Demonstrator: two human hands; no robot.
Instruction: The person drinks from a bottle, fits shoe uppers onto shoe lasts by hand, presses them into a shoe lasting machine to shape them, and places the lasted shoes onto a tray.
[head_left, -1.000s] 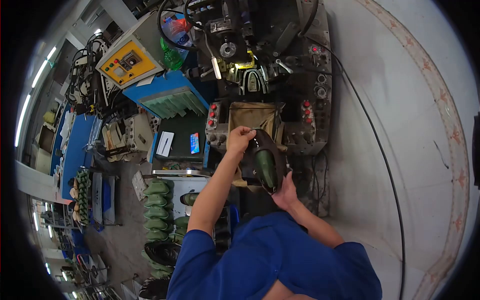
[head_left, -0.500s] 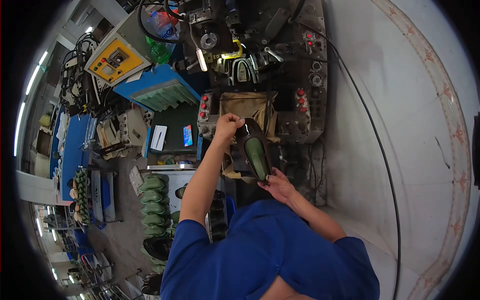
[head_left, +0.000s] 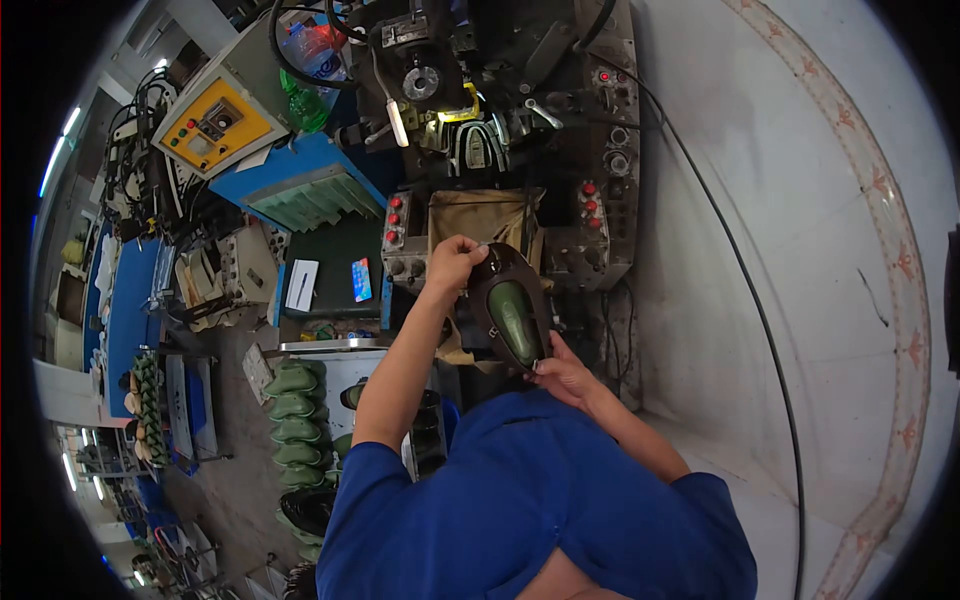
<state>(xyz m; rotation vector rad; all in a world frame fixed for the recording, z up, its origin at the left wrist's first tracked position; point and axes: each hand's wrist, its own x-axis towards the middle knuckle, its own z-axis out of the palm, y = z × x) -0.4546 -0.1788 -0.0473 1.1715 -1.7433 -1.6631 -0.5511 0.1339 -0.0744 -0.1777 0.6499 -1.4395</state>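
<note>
A dark brown shoe upper (head_left: 482, 311) with a green last (head_left: 513, 315) showing in its opening is held between both hands, in front of my body. My left hand (head_left: 456, 263) pinches its upper end, thumb on top. At the lower end, my right hand (head_left: 565, 373) grips the heel with its fingers partly under it. Just beyond the shoe is a machine with a tan cloth (head_left: 470, 218) hanging at its front and a lit clamp area (head_left: 478, 146) above.
Red buttons (head_left: 591, 204) sit on the machine's side panels. To the left are a yellow control box (head_left: 215, 125), a phone (head_left: 361, 280) on a dark shelf, and a rack with several green lasts (head_left: 297, 430). A black cable (head_left: 735, 225) runs down the right wall.
The shoe has turned slightly, so its opening faces the camera more. The machine and surroundings have shifted a little left in view. Both hands keep their hold.
</note>
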